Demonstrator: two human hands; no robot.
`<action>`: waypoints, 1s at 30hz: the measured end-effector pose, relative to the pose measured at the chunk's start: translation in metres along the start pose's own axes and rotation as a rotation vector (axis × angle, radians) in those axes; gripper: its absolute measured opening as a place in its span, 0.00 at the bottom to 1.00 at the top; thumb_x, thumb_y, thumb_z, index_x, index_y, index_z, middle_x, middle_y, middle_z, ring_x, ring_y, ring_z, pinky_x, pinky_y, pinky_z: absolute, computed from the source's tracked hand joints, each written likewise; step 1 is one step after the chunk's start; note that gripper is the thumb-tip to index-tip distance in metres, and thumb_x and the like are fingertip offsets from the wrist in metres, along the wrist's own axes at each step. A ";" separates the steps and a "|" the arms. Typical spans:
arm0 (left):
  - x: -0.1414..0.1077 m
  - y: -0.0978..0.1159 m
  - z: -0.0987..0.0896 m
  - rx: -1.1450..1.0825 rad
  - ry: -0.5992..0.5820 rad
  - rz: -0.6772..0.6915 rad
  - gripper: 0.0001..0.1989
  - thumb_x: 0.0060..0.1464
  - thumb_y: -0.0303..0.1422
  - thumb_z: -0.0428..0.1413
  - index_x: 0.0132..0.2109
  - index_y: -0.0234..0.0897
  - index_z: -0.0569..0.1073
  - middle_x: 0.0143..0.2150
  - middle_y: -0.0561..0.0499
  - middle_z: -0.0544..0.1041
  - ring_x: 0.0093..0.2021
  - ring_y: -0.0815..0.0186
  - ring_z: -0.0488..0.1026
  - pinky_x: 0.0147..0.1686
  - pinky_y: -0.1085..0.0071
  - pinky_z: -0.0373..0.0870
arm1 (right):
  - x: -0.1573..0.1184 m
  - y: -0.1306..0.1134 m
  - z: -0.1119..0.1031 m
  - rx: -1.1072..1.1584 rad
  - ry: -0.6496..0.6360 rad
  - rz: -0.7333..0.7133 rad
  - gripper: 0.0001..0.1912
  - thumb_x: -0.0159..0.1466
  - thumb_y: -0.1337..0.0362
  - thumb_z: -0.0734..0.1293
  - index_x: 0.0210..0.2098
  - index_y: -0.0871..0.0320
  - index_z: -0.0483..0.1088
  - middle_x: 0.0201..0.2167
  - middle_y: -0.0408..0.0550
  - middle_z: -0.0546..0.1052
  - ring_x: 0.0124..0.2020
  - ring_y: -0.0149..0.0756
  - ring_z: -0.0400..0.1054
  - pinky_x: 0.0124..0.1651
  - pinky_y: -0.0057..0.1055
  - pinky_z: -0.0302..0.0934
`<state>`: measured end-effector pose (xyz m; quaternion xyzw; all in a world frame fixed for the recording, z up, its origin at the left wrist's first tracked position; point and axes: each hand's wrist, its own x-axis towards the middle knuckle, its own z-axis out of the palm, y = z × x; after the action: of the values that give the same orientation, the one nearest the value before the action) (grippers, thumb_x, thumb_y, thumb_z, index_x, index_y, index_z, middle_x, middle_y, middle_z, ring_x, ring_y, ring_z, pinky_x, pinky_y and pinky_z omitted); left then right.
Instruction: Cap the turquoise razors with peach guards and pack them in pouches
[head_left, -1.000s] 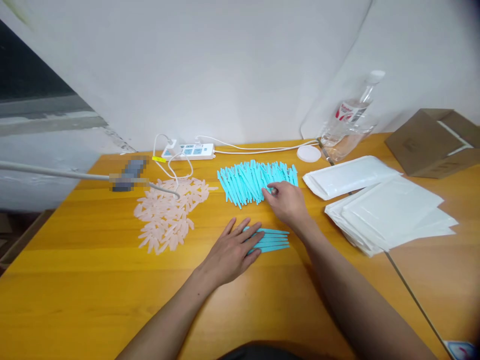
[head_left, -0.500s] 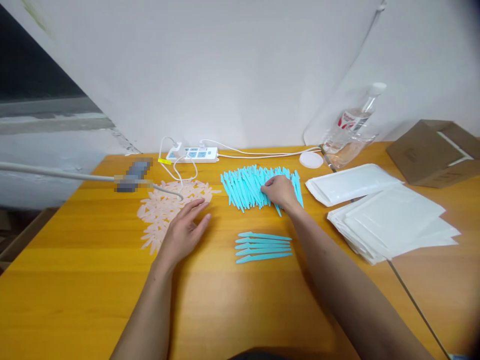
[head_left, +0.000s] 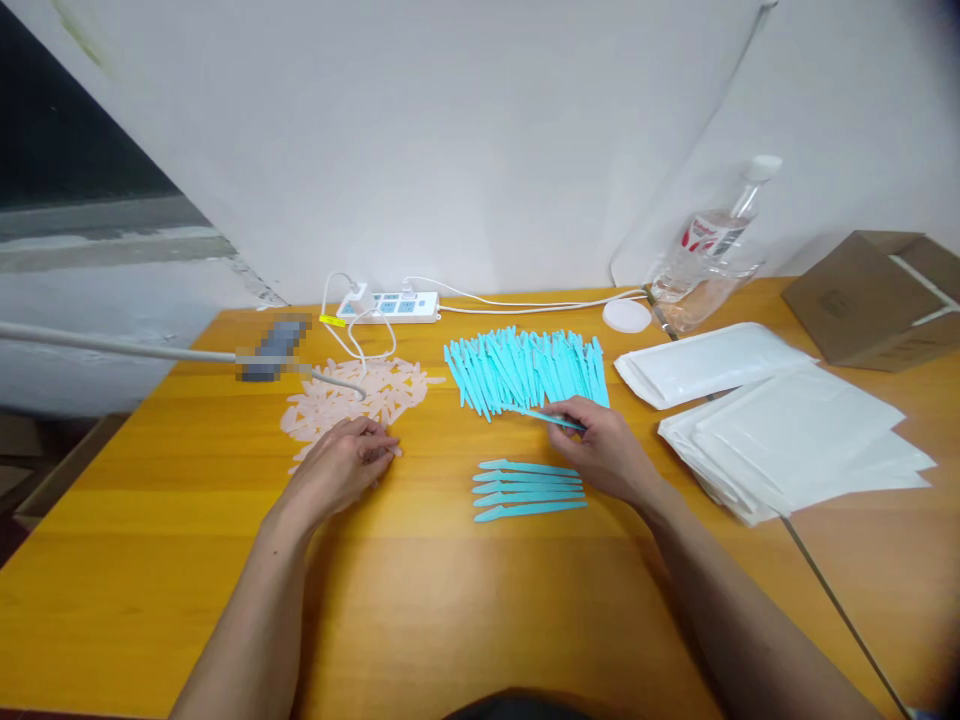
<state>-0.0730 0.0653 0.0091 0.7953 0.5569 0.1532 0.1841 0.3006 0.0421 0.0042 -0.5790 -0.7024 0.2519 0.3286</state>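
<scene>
My right hand [head_left: 600, 445] pinches one light-blue eyebrow razor [head_left: 551, 415], held nearly level with its narrow end to the left. Just behind it lies a heap of similar blue razors [head_left: 517, 368]. Several more razors [head_left: 529, 494] lie in a neat row on the table in front of this hand. My left hand [head_left: 345, 460] is closed at the near edge of a pile of small pale-pink plastic covers [head_left: 390, 385]. Between its fingertips the tip of one pink cover [head_left: 397, 453] shows; the rest of that cover is hidden.
White padded envelopes [head_left: 795, 430] are stacked on the right. A cardboard box [head_left: 855, 300], a clear bottle [head_left: 697, 250] and a white round lid [head_left: 627, 315] stand or lie behind. A power strip [head_left: 397, 308] with cables sits by the wall; one cable crosses the pink pile.
My right hand has drawn one razor off the heap, toward me. My left hand has gone from spread fingers over the pile to a pinch on a pink cover.
</scene>
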 end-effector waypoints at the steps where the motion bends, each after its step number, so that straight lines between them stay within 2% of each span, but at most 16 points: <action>1: 0.002 0.002 0.001 0.052 -0.022 0.037 0.13 0.60 0.43 0.56 0.38 0.45 0.84 0.40 0.48 0.81 0.36 0.61 0.78 0.37 0.67 0.75 | -0.005 0.001 0.002 -0.001 -0.018 -0.028 0.12 0.65 0.62 0.65 0.44 0.55 0.78 0.35 0.47 0.79 0.34 0.36 0.70 0.38 0.32 0.62; 4: 0.010 0.017 0.004 0.075 -0.039 0.075 0.15 0.63 0.43 0.54 0.43 0.44 0.84 0.44 0.46 0.82 0.43 0.57 0.79 0.45 0.63 0.74 | -0.012 0.004 0.009 -0.007 -0.043 -0.096 0.11 0.69 0.60 0.63 0.42 0.54 0.78 0.34 0.48 0.77 0.37 0.37 0.70 0.41 0.34 0.62; 8: 0.017 0.055 0.019 -0.295 -0.123 -0.002 0.18 0.65 0.45 0.52 0.51 0.43 0.81 0.50 0.49 0.83 0.47 0.58 0.80 0.48 0.67 0.74 | -0.012 0.006 0.015 0.030 -0.031 -0.173 0.11 0.70 0.63 0.62 0.39 0.55 0.78 0.34 0.48 0.76 0.37 0.37 0.70 0.41 0.34 0.62; 12: 0.021 0.085 0.041 -0.535 -0.149 -0.044 0.19 0.64 0.45 0.54 0.50 0.39 0.81 0.47 0.50 0.84 0.45 0.59 0.80 0.46 0.69 0.75 | -0.014 0.009 0.016 0.034 -0.027 -0.208 0.11 0.70 0.64 0.63 0.39 0.56 0.77 0.34 0.48 0.76 0.36 0.37 0.70 0.40 0.34 0.62; 15: 0.022 0.087 0.050 -0.573 -0.116 -0.054 0.18 0.63 0.45 0.55 0.49 0.38 0.81 0.45 0.49 0.84 0.44 0.60 0.80 0.45 0.69 0.75 | -0.015 0.010 0.015 0.036 -0.028 -0.209 0.11 0.70 0.64 0.62 0.38 0.56 0.77 0.33 0.48 0.76 0.35 0.37 0.69 0.39 0.34 0.62; 21: 0.019 0.083 0.053 -0.588 -0.060 -0.072 0.17 0.63 0.44 0.56 0.49 0.38 0.81 0.47 0.49 0.84 0.45 0.60 0.80 0.47 0.68 0.74 | -0.015 0.010 0.014 0.045 -0.039 -0.192 0.11 0.70 0.64 0.63 0.37 0.56 0.77 0.33 0.48 0.76 0.36 0.37 0.69 0.39 0.33 0.62; 26: 0.022 0.096 0.061 -0.541 -0.116 -0.019 0.16 0.65 0.41 0.54 0.48 0.38 0.81 0.43 0.50 0.84 0.40 0.61 0.80 0.42 0.69 0.74 | -0.017 0.005 0.019 0.050 -0.080 -0.187 0.11 0.71 0.63 0.63 0.40 0.56 0.77 0.33 0.48 0.75 0.35 0.37 0.69 0.39 0.33 0.63; 30: 0.029 0.099 0.070 -0.454 -0.061 0.075 0.14 0.66 0.38 0.52 0.47 0.39 0.81 0.42 0.49 0.84 0.40 0.62 0.79 0.41 0.68 0.74 | -0.017 0.004 0.022 -0.011 -0.081 -0.199 0.12 0.71 0.64 0.62 0.40 0.56 0.78 0.33 0.49 0.75 0.37 0.38 0.69 0.41 0.33 0.63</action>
<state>0.0503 0.0534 -0.0053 0.7578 0.4724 0.2572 0.3694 0.2879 0.0270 -0.0160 -0.4977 -0.7703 0.2374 0.3204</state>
